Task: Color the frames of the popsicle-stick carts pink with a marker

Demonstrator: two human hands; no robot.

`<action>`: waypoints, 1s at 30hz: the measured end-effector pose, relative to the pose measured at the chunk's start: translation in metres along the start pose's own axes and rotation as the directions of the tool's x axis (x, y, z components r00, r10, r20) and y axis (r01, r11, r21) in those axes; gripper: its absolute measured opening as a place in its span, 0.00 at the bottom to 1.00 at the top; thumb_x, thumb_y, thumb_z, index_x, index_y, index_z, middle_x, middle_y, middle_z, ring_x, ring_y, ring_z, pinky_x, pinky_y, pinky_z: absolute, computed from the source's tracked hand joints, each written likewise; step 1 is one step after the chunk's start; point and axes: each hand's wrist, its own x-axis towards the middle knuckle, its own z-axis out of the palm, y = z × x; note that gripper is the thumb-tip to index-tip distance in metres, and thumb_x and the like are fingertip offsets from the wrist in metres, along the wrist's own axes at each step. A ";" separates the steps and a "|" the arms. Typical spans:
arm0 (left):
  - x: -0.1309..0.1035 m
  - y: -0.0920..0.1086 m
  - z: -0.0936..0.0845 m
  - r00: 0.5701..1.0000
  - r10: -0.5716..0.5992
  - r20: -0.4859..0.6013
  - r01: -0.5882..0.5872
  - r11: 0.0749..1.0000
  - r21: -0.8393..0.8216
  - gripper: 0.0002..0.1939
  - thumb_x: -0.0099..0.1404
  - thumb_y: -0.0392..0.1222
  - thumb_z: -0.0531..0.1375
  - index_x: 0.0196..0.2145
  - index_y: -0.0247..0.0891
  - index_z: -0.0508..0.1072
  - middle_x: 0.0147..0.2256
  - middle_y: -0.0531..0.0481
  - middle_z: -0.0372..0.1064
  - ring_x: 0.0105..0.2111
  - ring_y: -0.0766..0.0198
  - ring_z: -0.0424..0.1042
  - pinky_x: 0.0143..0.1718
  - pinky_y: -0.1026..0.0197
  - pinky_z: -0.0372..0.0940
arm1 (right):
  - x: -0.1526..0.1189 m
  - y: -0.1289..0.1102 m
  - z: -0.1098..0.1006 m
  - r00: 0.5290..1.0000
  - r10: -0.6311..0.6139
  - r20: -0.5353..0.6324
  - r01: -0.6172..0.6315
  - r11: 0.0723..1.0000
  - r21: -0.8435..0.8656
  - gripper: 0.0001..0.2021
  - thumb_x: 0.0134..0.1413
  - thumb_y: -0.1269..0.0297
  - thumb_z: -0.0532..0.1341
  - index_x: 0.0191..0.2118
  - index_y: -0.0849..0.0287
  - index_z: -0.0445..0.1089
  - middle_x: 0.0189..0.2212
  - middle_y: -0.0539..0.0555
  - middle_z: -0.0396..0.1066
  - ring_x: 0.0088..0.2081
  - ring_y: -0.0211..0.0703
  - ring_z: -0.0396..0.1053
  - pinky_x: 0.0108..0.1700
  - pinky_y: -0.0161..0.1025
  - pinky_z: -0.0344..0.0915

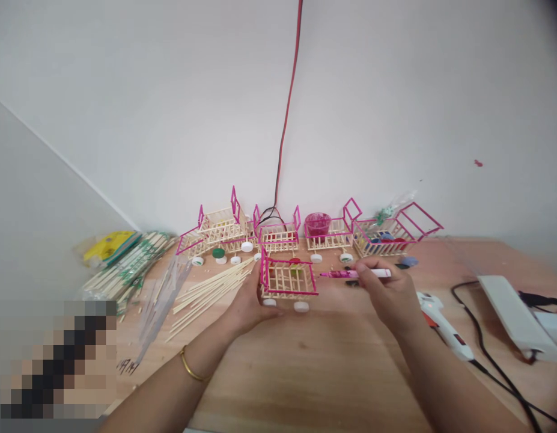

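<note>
My left hand (252, 304) grips a small cart made of wooden sticks (289, 279) by its left side. The cart has pink-coloured top edges and white bottle-cap wheels (301, 307). In my right hand (390, 294) is a pink marker (354, 274), held between thumb and fingers. Its tip points left and sits just off the cart's right edge, apart from it. Behind the held cart, more stick carts line the wall, among them a middle cart (278, 237) and a right-hand cart (381, 237) with coloured caps inside. A pink cup (318, 224) stands at one of them.
Loose sticks (206, 294) and packaged chopsticks (134, 261) lie at the left, near a yellow packet (109, 246). A glue gun (444, 328) with its cable and a white power strip (517, 313) are at the right. A red-black wire (287, 114) hangs down the wall.
</note>
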 end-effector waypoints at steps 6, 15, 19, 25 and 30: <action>0.002 0.003 -0.001 1.000 -0.028 0.001 0.028 1.000 -0.002 0.59 0.45 0.33 0.70 0.68 0.41 0.42 0.62 0.40 0.58 0.60 0.49 0.61 0.61 0.47 0.59 | 0.000 -0.001 -0.001 1.000 0.019 0.001 -0.019 1.000 0.000 0.12 0.53 0.54 0.61 0.26 0.58 0.70 0.17 0.48 0.65 0.20 0.36 0.61 0.23 0.33 0.58; 0.006 0.005 -0.004 0.992 -0.075 0.100 0.096 0.970 -0.225 0.51 0.46 0.29 0.69 0.64 0.39 0.52 0.55 0.42 0.68 0.54 0.52 0.69 0.55 0.52 0.66 | 0.000 -0.002 0.000 0.999 0.036 0.013 -0.036 0.999 0.004 0.12 0.53 0.55 0.61 0.26 0.58 0.70 0.18 0.48 0.65 0.21 0.36 0.61 0.23 0.33 0.58; 0.006 0.004 -0.006 0.989 -0.071 0.131 0.112 0.933 -0.341 0.49 0.44 0.30 0.71 0.61 0.40 0.57 0.56 0.41 0.67 0.55 0.49 0.68 0.50 0.54 0.69 | 0.001 -0.001 0.000 0.999 0.047 0.018 -0.047 0.999 0.011 0.12 0.53 0.54 0.61 0.26 0.58 0.70 0.18 0.47 0.65 0.21 0.36 0.61 0.23 0.33 0.58; 0.006 0.005 -0.006 0.979 -0.068 0.192 0.161 0.836 -0.525 0.43 0.43 0.31 0.73 0.56 0.37 0.64 0.45 0.43 0.73 0.41 0.57 0.74 0.39 0.61 0.68 | 0.001 0.002 0.000 0.997 0.077 0.006 -0.078 0.995 0.065 0.13 0.52 0.55 0.62 0.25 0.58 0.69 0.17 0.47 0.63 0.21 0.36 0.60 0.24 0.32 0.57; 0.006 0.006 -0.008 0.969 -0.137 0.204 0.230 0.800 -0.554 0.34 0.41 0.34 0.75 0.47 0.35 0.68 0.37 0.46 0.74 0.35 0.62 0.72 0.37 0.62 0.66 | 0.001 0.003 0.002 0.996 0.083 0.022 -0.085 0.991 0.105 0.13 0.55 0.54 0.61 0.27 0.57 0.69 0.19 0.47 0.64 0.23 0.36 0.60 0.26 0.33 0.58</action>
